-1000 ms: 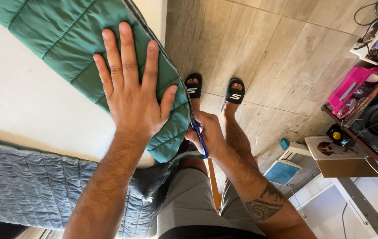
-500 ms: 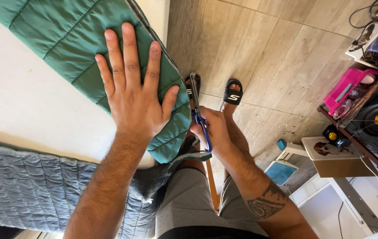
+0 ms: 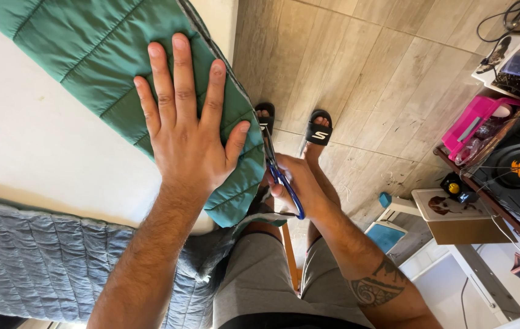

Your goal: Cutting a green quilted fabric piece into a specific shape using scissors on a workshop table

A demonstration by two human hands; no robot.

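Standing at a white table [image 3: 34,152], at 9 o'clock of the view. Draped over its 6 o'clock edge, a grey quilted cloth [image 3: 34,268]. Across the top, a green quilted cloth [image 3: 89,55], edge hanging off at 3 o'clock. Pinned flat by the left hand [image 3: 187,134], fingers spread, palm down. At 3 o'clock of that hand, the right hand [image 3: 299,189], fingers closed through the blue handles of scissors [image 3: 275,167], blades along the green edge. Cut seemingly under way near the lower corner; length of finished cut not visible.
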